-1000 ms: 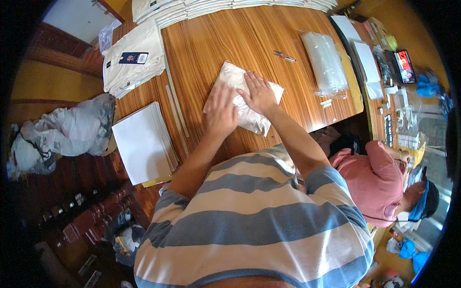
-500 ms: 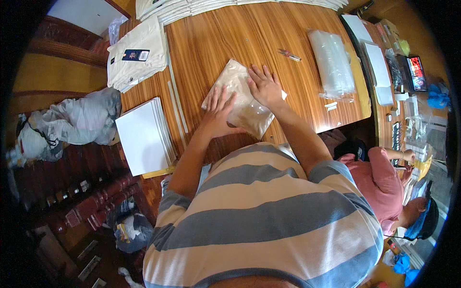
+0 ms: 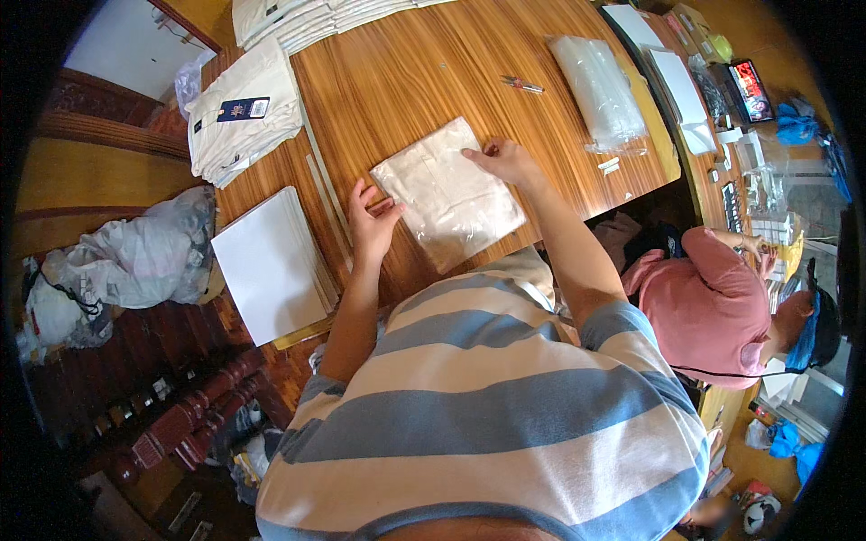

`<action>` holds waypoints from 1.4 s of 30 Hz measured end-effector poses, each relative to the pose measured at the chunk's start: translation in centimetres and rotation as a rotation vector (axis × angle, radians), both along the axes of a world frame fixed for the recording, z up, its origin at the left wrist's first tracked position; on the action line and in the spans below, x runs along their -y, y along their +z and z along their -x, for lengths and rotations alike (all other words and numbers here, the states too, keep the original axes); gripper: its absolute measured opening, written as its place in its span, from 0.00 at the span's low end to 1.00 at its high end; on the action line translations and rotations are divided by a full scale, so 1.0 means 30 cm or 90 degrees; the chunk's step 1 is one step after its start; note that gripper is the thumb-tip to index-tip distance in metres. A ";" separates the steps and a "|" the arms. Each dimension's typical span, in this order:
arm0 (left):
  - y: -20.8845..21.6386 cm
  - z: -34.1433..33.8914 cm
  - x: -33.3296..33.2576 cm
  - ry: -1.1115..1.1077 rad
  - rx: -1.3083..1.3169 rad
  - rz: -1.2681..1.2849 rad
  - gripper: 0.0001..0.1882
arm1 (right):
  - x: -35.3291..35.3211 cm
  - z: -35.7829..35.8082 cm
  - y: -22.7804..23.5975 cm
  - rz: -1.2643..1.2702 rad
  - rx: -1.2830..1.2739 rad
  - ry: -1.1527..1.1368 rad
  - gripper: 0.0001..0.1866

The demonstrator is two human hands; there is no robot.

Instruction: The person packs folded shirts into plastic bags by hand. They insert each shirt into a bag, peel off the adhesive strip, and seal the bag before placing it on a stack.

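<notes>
L hand splayed | R hand thumb on polybagged cream garment, pinch: can't tell | hands apart | risk: slip b/c slick film

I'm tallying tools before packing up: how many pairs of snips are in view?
1: the red-handled snips lie on the wooden table, beyond the right hand and left of the clear plastic bags. Others may be hidden.

bulky pale sack at left, lit screen near blue plastic at right
</notes>
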State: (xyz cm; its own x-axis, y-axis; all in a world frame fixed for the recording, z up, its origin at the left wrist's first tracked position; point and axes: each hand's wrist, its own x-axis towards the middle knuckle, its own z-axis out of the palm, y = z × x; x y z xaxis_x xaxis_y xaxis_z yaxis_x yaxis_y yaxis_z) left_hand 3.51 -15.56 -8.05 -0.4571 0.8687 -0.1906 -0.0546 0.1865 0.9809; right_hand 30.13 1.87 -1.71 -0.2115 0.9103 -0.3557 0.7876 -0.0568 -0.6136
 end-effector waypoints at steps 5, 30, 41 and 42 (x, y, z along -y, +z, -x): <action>0.043 0.044 -0.004 0.037 -0.049 0.063 0.50 | 0.030 0.059 -0.070 -0.039 0.003 0.067 0.28; 0.070 0.131 0.027 -0.205 0.134 0.149 0.31 | 0.212 -0.076 0.139 0.222 -0.413 -0.035 0.11; 0.236 -0.066 -0.086 -0.341 0.490 -0.256 0.21 | 0.237 -0.249 0.494 0.064 -0.540 -0.146 0.10; 0.274 -0.079 -0.098 -0.341 0.498 -0.239 0.20 | 0.226 -0.274 0.508 0.065 -0.551 -0.178 0.10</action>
State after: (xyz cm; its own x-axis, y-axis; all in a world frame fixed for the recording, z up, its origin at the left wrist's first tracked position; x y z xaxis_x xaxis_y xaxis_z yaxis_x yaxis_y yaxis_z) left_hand 5.89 -12.63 0.18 0.1450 0.9878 0.0572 -0.7049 0.0625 0.7066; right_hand 38.34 -4.89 13.55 -0.2186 0.9414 -0.2568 0.0040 -0.2623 -0.9650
